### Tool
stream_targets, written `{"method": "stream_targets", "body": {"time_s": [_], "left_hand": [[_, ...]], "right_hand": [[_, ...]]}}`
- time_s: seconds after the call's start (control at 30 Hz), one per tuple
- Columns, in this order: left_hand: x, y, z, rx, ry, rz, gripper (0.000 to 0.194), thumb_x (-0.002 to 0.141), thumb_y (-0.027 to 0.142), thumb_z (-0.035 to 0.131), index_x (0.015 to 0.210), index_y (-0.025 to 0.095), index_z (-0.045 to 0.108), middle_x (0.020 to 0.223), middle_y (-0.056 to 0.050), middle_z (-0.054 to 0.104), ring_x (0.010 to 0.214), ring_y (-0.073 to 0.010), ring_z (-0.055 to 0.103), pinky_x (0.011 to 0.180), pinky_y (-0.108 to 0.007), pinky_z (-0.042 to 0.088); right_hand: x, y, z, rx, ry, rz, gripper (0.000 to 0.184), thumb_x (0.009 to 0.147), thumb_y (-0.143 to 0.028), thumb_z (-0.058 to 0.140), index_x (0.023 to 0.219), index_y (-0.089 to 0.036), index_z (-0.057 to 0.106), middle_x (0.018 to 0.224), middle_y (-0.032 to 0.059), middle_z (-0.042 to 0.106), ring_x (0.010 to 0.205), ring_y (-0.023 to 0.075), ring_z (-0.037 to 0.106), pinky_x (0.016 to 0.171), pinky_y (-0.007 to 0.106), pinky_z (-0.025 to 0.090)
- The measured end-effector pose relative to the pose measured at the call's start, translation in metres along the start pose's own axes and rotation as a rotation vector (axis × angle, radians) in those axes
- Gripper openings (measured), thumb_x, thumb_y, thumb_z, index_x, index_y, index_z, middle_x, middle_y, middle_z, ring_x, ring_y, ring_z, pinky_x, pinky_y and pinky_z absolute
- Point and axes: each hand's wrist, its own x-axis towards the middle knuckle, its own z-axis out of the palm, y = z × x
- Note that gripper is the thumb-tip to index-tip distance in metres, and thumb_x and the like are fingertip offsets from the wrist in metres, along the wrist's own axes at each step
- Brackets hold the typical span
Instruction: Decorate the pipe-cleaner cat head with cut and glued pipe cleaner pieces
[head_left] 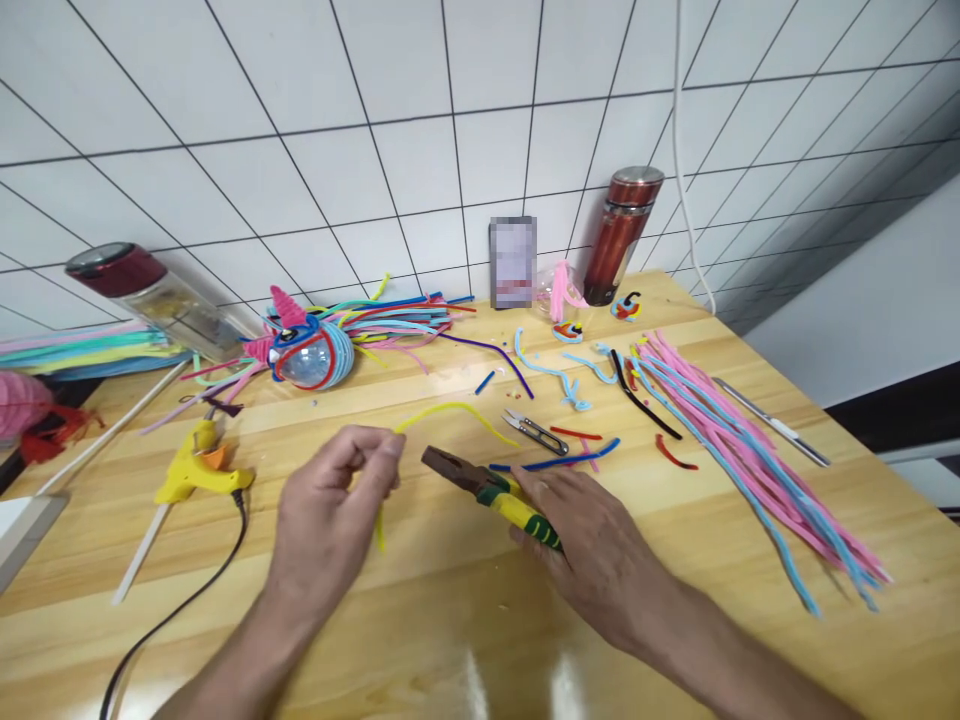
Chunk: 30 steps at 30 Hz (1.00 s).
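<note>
A yellow pipe cleaner is pinched between the thumb and fingers of my left hand. One end arcs off to the right, while a short end hangs below the fist. My right hand grips a pair of pliers by its yellow and green handles. The dark jaws point left toward the pipe cleaner, apart from it, and look closed. Just beyond the pliers lie small thread snips and a blue pipe cleaner piece.
A yellow glue gun with a black cord lies left. Behind stand a decorated clear ball, a glass bottle, a phone and a red flask. Pink and blue pipe cleaners spread at right, near a metal pen-like rod.
</note>
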Motion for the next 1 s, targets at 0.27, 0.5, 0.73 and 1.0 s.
{"method": "stream_targets", "body": {"time_s": [0.27,0.5,0.73,1.0], "left_hand": [[0.011,0.001,-0.016,-0.190,0.110,-0.055,0.016,0.093,0.034,0.070,0.083,0.022,0.068,0.062,0.004,0.061,0.056,-0.0116,0.054,0.056,-0.024,0.047],[-0.014,0.024,-0.003,-0.079,-0.226,0.071,0.018,0.094,0.031,0.066,0.079,0.024,0.072,0.061,0.003,0.065,0.054,-0.0118,0.059,0.050,-0.022,0.046],[-0.035,0.041,0.007,-0.029,-0.463,0.337,0.016,0.098,0.019,0.064,0.087,0.028,0.069,0.066,0.006,0.067,0.057,-0.0102,0.062,0.053,-0.020,0.048],[-0.032,0.022,0.015,0.139,-0.385,0.574,0.013,0.099,0.012,0.062,0.102,0.024,0.066,0.078,0.003,0.071,0.069,-0.0121,0.065,0.066,-0.024,0.051]], "right_hand": [[-0.004,-0.005,0.022,-0.214,-0.050,0.056,0.070,0.089,-0.041,0.079,0.149,-0.015,0.055,0.118,0.0204,0.073,0.109,0.0390,0.068,0.094,0.058,0.058],[0.002,-0.017,-0.013,-0.008,0.383,-0.085,0.054,0.098,-0.040,0.067,0.148,-0.027,0.051,0.127,0.0152,0.067,0.117,0.0336,0.065,0.099,0.053,0.056],[0.008,-0.015,-0.021,0.213,0.334,-0.153,0.037,0.108,-0.033,0.052,0.145,-0.026,0.054,0.118,0.0091,0.076,0.113,0.0250,0.071,0.096,0.043,0.058],[0.007,-0.017,-0.029,0.192,0.416,-0.266,0.019,0.104,-0.018,0.057,0.117,-0.025,0.069,0.087,0.0021,0.078,0.079,0.0163,0.071,0.074,0.031,0.055]]}}
